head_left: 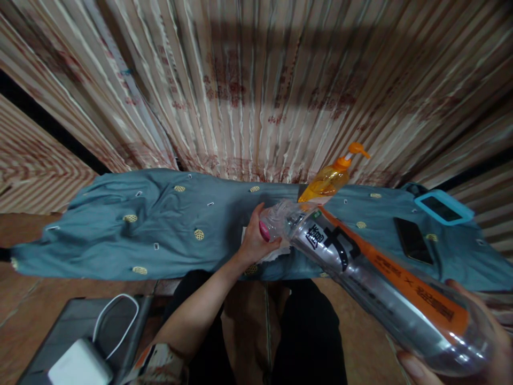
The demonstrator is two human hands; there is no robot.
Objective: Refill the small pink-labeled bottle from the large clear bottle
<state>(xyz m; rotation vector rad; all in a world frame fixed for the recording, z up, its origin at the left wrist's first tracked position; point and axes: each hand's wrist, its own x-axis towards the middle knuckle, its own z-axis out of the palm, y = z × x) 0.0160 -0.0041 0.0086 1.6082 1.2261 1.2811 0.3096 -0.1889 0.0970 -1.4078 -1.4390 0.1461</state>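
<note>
My left hand is wrapped around a small clear plastic container with a pink part near my fingers; its exact kind is hard to make out. In my right hand, at the lower right, is the base end of a large clear plastic bottle with an orange and silver label. The bottle lies tilted, its neck end low and pointing left, meeting the small container. Whether liquid passes between them cannot be seen. Under my left hand lies a white paper, partly covered.
Behind the bottle stands an orange pump bottle on the blue-green cloth. A dark phone and a light-blue framed device lie to the right. A white charger with cable rests at lower left. A patterned curtain hangs behind.
</note>
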